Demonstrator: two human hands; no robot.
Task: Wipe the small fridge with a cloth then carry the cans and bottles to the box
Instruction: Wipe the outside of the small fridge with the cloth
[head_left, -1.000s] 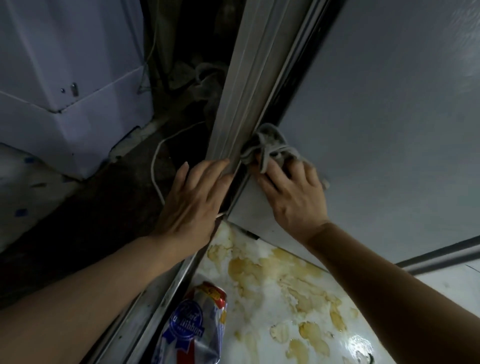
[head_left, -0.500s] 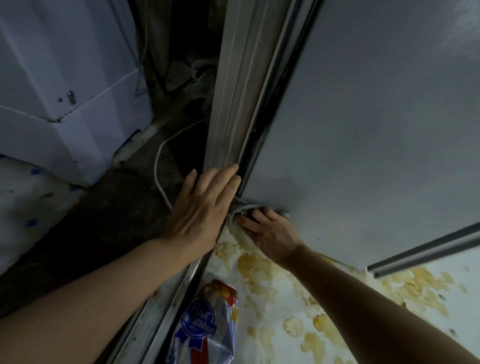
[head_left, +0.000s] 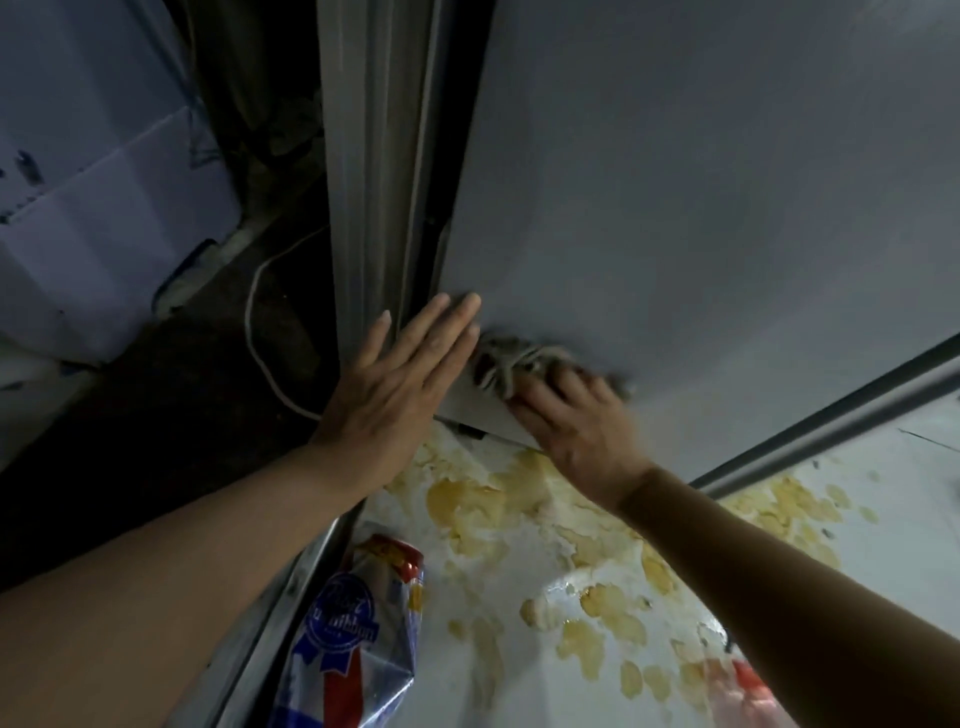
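Observation:
I look down into the small fridge (head_left: 701, 208), whose pale inner wall fills the upper right. My right hand (head_left: 576, 426) presses a crumpled grey cloth (head_left: 511, 358) against the bottom of that wall, fingers over the cloth. My left hand (head_left: 395, 384) lies flat with straight fingers on the fridge's front edge and door seal (head_left: 374, 182), just left of the cloth. A crushed blue, white and red beer can (head_left: 353, 634) lies on the stained fridge floor (head_left: 571, 545) below my left forearm. A blurred red object (head_left: 743, 686) shows at the bottom right.
Yellow-brown dried stains cover the white fridge floor. A grey rail (head_left: 831, 400) runs diagonally at the right. Left of the fridge stands a pale cardboard box (head_left: 104, 234) on a dark floor, with a white cable (head_left: 260, 338) looping beside it.
My right hand with the cloth slid down to the wall's bottom corner, then back up and rightwards along the wall. My left hand stayed on the door edge.

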